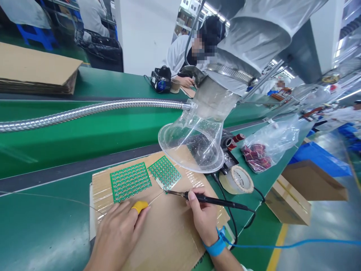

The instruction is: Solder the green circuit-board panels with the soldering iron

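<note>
With our left hand (117, 225) we pinch solder wire (156, 198) between thumb and index finger in yellow finger cot (140, 206), others close together; our right hand (203, 216) pinches the soldering iron (214, 200), lower fingers partly hidden. Tip at 6 o'clock edge of right PCB panel (166, 171); from there, left PCB panel (131, 182) at 9 o'clock, fume hood (197, 145) at 1

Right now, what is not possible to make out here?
In the head view:
Left hand: palm hidden by its back.
Left circuit board: component details too small.
Flexible metal hose: cut off by left edge.
Blue wrist-strap cord: cut off by right edge.
</note>
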`<state>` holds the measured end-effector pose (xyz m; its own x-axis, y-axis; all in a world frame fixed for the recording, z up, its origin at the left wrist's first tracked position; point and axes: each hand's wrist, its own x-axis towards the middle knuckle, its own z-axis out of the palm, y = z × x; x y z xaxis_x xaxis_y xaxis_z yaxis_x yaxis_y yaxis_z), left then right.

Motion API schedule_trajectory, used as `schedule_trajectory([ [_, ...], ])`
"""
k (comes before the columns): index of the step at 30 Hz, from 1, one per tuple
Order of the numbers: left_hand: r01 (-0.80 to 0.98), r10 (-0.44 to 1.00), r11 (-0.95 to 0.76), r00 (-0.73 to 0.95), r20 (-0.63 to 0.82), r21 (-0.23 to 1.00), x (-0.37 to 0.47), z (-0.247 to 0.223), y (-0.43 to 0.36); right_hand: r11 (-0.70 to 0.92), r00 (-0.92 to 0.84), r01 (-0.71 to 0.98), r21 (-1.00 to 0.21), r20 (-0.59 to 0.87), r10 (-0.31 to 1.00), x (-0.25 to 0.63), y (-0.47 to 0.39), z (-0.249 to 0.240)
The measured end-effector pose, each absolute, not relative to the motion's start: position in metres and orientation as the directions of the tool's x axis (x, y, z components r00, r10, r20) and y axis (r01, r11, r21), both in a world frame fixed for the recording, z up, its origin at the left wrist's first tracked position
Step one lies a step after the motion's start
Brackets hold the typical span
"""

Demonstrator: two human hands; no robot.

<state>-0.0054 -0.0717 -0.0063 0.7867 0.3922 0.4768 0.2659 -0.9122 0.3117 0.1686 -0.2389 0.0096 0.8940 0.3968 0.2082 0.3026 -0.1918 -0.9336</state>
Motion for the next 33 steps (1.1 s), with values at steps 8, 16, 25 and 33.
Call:
schedule_trajectory([
  [8, 0.283, 0.367, -0.927, 0.817, 0.445, 0.245, 0.0011, -0.0028, -0.0739, -0.19, 0.896, 0.29, -0.938, 0.196, 0.399, 0.1675, -0.2406, 0.0092],
  [16, 0.275, 0.405, -0.906, 0.786, 0.468, 0.322, -0.0024, -0.001, -0.0726, -0.16, 0.899, 0.286, -0.945, 0.206, 0.386, 0.1676, -0.2386, 0.011],
  [25, 0.243, 0.353, -0.929, 0.806, 0.476, 0.279, 0.0001, -0.0013, -0.0723, -0.116, 0.91, 0.258, -0.959, 0.201, 0.362, 0.1694, -0.2357, 0.0157],
  [33, 0.259, 0.378, -0.918, 0.803, 0.461, 0.301, -0.0008, -0.0024, -0.0721, -0.112, 0.896, 0.247, -0.962, 0.183, 0.405, 0.17, -0.2347, 0.0137],
])
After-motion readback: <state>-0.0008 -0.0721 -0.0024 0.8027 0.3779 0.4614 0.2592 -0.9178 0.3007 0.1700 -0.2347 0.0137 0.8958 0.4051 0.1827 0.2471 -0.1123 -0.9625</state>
